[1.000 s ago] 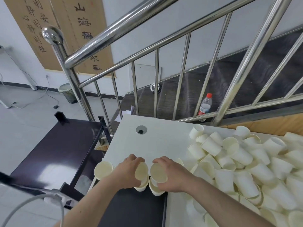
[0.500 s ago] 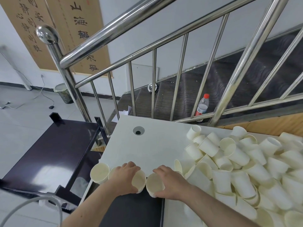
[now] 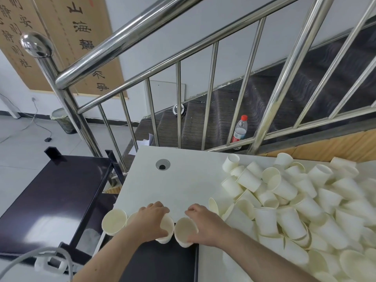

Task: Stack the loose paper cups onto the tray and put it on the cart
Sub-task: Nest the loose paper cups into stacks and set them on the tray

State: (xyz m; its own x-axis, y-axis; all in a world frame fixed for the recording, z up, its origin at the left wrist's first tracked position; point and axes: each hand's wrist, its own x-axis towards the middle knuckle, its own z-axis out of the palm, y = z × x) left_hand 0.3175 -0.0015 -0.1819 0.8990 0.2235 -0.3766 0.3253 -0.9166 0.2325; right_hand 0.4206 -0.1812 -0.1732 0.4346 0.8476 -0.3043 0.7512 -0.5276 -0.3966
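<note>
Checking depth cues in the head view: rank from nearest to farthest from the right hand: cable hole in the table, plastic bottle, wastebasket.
From the right hand:
1. Cable hole, in the white table, ahead and slightly to the hand's left.
2. Plastic bottle, red cap, behind the railing on the stairs, ahead and to the right.
3. Wastebasket, on the floor by the wall, far left.
</note>
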